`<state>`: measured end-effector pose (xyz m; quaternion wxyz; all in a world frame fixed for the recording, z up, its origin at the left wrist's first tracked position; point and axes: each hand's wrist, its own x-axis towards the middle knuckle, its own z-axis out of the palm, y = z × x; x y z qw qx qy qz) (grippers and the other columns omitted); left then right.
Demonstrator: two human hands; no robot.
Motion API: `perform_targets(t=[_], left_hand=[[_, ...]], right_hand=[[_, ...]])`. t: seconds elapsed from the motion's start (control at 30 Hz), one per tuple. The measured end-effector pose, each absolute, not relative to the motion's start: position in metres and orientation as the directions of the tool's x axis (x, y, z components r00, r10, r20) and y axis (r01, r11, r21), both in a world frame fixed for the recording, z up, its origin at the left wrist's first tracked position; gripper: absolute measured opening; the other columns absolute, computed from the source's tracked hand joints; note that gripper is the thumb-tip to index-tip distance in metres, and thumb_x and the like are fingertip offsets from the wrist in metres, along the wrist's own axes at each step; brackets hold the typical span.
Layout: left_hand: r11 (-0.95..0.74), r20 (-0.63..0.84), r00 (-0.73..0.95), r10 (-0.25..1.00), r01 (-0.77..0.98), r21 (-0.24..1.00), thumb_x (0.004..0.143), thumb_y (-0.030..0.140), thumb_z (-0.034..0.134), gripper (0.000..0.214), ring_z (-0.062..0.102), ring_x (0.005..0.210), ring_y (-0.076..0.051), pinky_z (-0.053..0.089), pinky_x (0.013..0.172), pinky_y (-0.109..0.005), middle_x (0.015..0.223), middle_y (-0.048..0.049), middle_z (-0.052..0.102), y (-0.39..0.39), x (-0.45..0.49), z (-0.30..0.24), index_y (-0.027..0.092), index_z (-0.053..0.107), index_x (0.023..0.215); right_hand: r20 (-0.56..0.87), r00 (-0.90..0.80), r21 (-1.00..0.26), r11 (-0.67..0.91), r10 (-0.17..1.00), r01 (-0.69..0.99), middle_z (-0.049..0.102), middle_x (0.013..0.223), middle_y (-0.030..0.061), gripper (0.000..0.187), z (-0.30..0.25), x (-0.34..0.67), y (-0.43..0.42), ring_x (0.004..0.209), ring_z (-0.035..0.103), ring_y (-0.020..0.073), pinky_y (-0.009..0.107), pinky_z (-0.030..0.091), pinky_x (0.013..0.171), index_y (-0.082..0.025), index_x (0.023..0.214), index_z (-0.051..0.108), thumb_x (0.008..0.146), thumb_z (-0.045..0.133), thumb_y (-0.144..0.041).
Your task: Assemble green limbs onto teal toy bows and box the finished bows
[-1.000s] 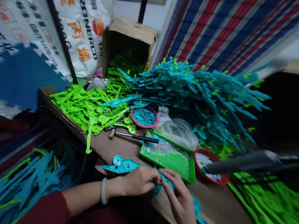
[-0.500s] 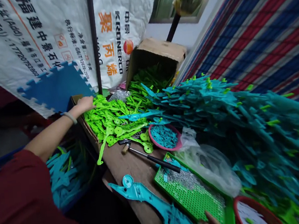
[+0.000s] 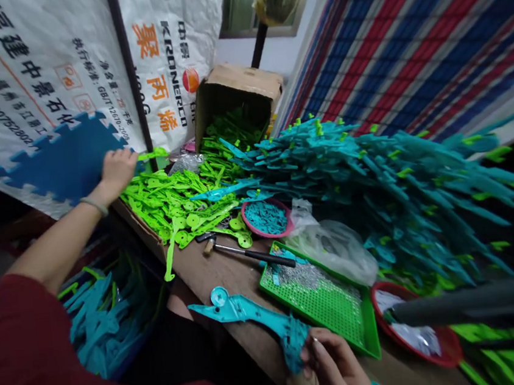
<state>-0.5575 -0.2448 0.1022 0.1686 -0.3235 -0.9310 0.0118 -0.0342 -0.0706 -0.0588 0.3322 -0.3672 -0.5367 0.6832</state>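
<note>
My left hand [image 3: 119, 170] is closed on one end of a lime-green plastic part [image 3: 152, 154], raised just above a heap of similar green parts [image 3: 161, 196]. Lower down, my right hand [image 3: 337, 365] pinches its thumb and fingers together beside a teal plastic part [image 3: 246, 310]. A tiny shiny spot shows at those fingertips, too small to make out. The teal part lies along the bench's near edge, with a round cup at its far end. Behind it is a green perforated tray [image 3: 314, 303] holding small metal pieces.
A hammer [image 3: 249, 253] rests between the heap and the tray, its handle over the tray's corner. Nearby stand a pink bowl [image 3: 290, 226] of small teal pieces and a red bowl [image 3: 450, 350]. Teal parts [image 3: 355, 170] pile high at right. A dark rod-like tool [image 3: 471, 311] juts in.
My left hand has lifted off the heap, up and leftward, with a green part in it. My right hand has come further into view, beside the teal part. The camera view has shifted.
</note>
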Motion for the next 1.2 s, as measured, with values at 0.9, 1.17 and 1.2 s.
perform_targets(t=[0.9,1.17,1.2], left_hand=[[-0.213,0.018,-0.666,0.745,-0.212,0.954,0.096,0.046,0.054,0.031,0.066,0.106,-0.021,0.048,0.101,-0.036,0.099,-0.0069,0.072,-0.167,-0.194,-0.046,0.018,0.067,0.093],[0.206,-0.26,-0.027,0.965,-0.537,0.818,0.079,0.063,0.07,0.056,0.067,0.074,-0.018,0.058,0.069,-0.033,0.087,-0.0034,0.065,-0.175,-0.218,-0.031,0.017,0.06,0.111],[0.213,-0.234,0.016,0.972,-0.478,0.852,0.077,0.064,0.071,0.062,0.067,0.078,-0.02,0.058,0.069,-0.033,0.094,-0.0054,0.066,-0.176,-0.214,-0.034,0.018,0.058,0.117]], right_hand=[[0.016,-0.16,-0.968,-0.025,0.987,-0.249,0.054,0.089,0.001,0.016,-0.051,-0.087,-0.129,0.085,0.054,0.0148,0.031,0.046,0.085,-0.023,0.09,0.053,0.09,0.054,-0.039],[0.018,-0.659,-0.999,-0.012,0.752,-0.041,0.061,0.086,0.0014,0.006,-0.007,-0.056,-0.082,0.072,0.056,0.0129,0.028,0.045,0.063,-0.023,0.083,0.073,0.08,0.07,-0.028],[0.014,-0.696,-0.999,0.037,0.717,0.018,0.062,0.086,0.0018,0.006,-0.003,-0.058,-0.081,0.077,0.058,0.0142,0.029,0.047,0.068,-0.023,0.084,0.073,0.081,0.07,-0.027]])
